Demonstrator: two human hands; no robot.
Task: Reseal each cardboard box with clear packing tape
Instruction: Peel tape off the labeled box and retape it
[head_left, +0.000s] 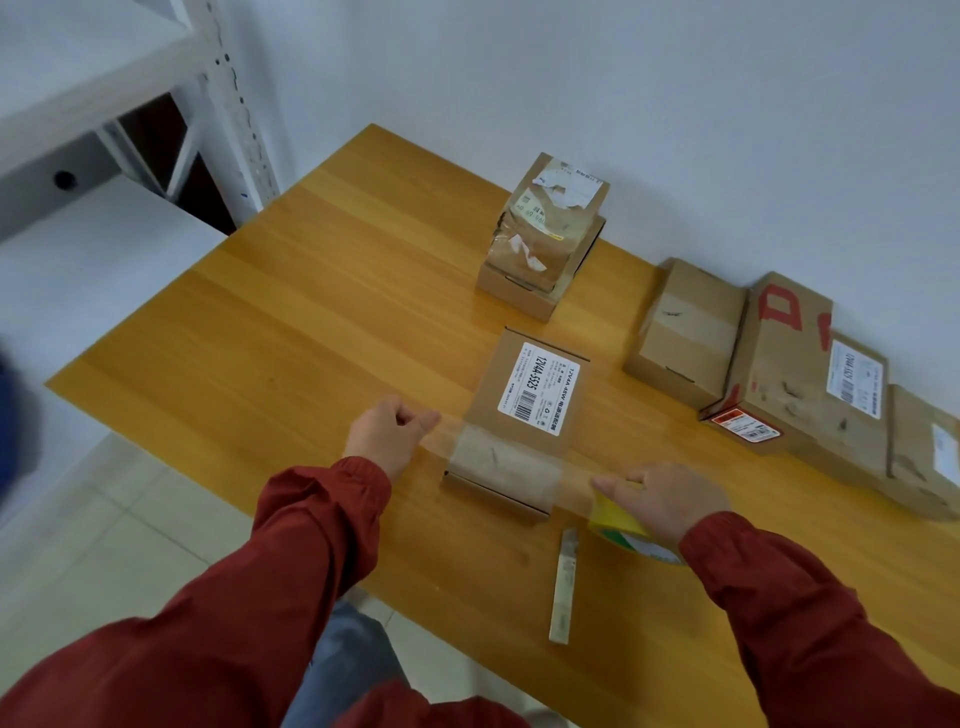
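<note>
Clear packing tape is stretched left to right over the near end of one box, low in the middle of a wooden table. At the far left stands white metal shelving, beside the table's back corner. The left hand, in a red sleeve, has its fingers curled in and pinches the tape's free end between thumb and fingertips, just left of the box. The strip runs taut from there across the labelled box — a flat brown carton with a white barcode sticker on top. Behind it, near the wall, is a stack of two boxes with torn labels. A slim pale tool lies on the table near the front edge, just right of the box's corner. Beside it the right hand grips the tape roll — fingers wrapped over its yellow core, one finger pointing along the strip. Along the right, three more cartons line the wall, touching one another.
</note>
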